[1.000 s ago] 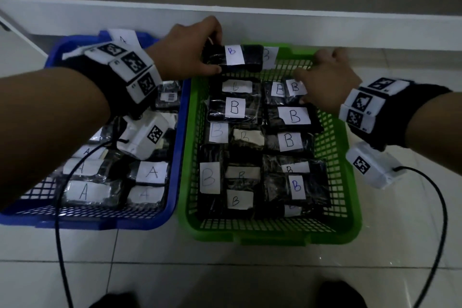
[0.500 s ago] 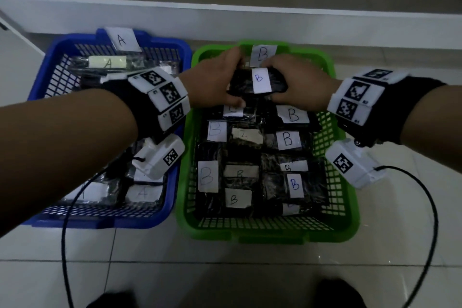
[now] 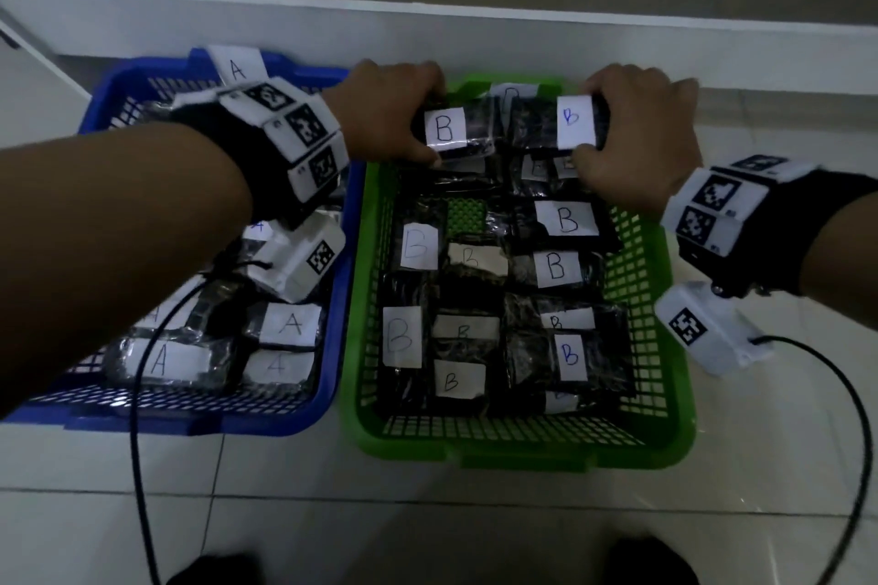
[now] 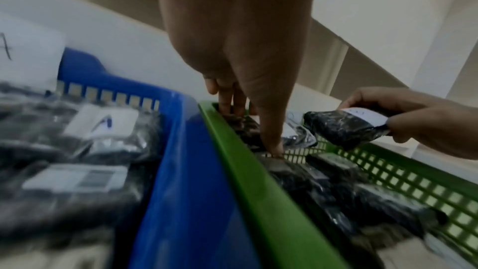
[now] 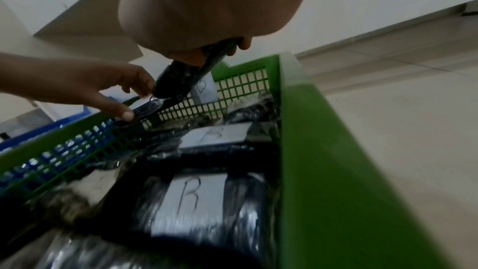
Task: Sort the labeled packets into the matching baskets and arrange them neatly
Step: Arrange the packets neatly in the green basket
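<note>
head view: left hand (image 3: 389, 109) gripping one black b packet (image 3: 453, 131), right hand (image 3: 636, 138) gripping another b packet (image 3: 556, 124), both held side by side over far end of green basket (image 3: 522, 451); blue basket (image 3: 342, 280) with a packets just beside.

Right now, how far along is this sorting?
Nearly done: A packets fill the blue basket, B packets the green basket. The left hand and right hand each hold a B packet at the green basket's far end. Placing and tidying remain.
</note>
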A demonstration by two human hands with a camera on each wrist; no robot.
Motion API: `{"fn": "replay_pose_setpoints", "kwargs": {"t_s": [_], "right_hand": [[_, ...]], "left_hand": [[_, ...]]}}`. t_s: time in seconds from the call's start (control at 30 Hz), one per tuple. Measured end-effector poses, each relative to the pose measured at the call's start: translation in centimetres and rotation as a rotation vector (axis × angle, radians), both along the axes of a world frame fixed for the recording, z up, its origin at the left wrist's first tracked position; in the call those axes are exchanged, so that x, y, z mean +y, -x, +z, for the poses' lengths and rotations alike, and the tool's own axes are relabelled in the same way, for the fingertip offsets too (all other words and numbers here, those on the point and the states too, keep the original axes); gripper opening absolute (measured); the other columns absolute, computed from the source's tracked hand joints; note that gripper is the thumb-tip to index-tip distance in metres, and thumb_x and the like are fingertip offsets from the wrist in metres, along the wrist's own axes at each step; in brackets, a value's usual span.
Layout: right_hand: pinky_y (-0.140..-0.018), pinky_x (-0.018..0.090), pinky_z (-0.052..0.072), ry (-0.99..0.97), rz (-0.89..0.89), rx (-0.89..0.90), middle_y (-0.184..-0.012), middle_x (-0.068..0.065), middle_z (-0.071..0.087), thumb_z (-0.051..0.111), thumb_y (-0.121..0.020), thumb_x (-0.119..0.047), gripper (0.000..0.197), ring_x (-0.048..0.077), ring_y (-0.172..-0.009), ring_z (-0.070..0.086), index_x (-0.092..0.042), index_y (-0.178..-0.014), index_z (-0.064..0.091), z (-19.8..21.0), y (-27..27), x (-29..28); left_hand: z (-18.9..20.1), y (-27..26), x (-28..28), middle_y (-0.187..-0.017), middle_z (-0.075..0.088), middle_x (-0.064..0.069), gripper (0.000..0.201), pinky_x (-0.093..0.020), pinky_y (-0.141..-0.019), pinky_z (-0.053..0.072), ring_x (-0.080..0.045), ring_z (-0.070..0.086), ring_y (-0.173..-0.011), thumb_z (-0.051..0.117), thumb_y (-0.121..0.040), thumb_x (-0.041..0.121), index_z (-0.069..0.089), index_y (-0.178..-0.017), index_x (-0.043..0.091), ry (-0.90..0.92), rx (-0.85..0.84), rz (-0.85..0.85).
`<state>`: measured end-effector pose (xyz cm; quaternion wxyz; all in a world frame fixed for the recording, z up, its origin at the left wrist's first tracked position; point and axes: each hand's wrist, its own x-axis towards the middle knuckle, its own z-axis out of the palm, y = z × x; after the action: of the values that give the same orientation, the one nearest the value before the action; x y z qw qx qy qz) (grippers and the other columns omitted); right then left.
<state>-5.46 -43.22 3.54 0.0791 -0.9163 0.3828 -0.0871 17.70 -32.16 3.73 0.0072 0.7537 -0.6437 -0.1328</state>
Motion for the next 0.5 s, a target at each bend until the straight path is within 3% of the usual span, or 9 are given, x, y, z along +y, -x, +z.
{"fn": "replay_pose_setpoints", "kwargs": {"t_s": [0.13, 0.2, 0.33, 0.5], "right_hand": [[-0.083, 0.039, 0.031, -0.167, 0.161, -0.005, -0.095, 0.007, 0.056, 0.047, -0.061, -0.038, 0.049, 0.031, -0.097, 0.05, -0.013, -0.103, 0.056, -1.3, 0.3, 1.9], [-0.088, 0.041, 0.032, -0.228, 0.235, 0.086, -0.108, 0.008, 0.057, 0.051, -0.064, -0.038, 0.053, 0.03, -0.107, 0.045, -0.017, -0.113, 0.054, -1.9, -0.3, 2.8], [-0.094, 0.04, 0.03, -0.298, 0.311, 0.197, -0.129, 0.004, 0.051, 0.068, -0.075, -0.025, 0.065, 0.027, -0.118, 0.035, -0.022, -0.133, 0.039, -2.8, -2.0, 4.0], [-0.09, 0.032, 0.032, -0.402, 0.322, 0.155, -0.125, 0.01, 0.046, 0.078, -0.072, -0.029, 0.065, 0.026, -0.118, 0.035, -0.02, -0.127, 0.044, -3.2, -2.5, 3.9]], "left_hand": [[-1.4, 1.0, 0.3, -0.118, 0.059, -0.012, 0.057, -0.038, -0.088, 0.041, -0.03, 0.056, -0.107, 0.072, -0.075, 0.046, 0.055, -0.118, 0.013, -0.026, -0.131, -0.069], [-1.6, 1.2, 0.2, -0.117, 0.055, -0.013, 0.055, -0.039, -0.087, 0.042, -0.031, 0.053, -0.108, 0.072, -0.074, 0.044, 0.058, -0.116, 0.011, -0.008, -0.16, -0.064], [-1.4, 0.9, -0.2, -0.119, 0.055, -0.014, 0.048, -0.039, -0.089, 0.042, -0.032, 0.052, -0.11, 0.068, -0.081, 0.038, 0.059, -0.119, 0.011, -0.046, -0.118, -0.067], [-1.2, 0.3, -0.4, -0.124, 0.056, -0.014, 0.043, -0.04, -0.096, 0.042, -0.031, 0.051, -0.115, 0.065, -0.085, 0.021, 0.056, -0.126, 0.013, -0.072, -0.046, -0.051]]}}
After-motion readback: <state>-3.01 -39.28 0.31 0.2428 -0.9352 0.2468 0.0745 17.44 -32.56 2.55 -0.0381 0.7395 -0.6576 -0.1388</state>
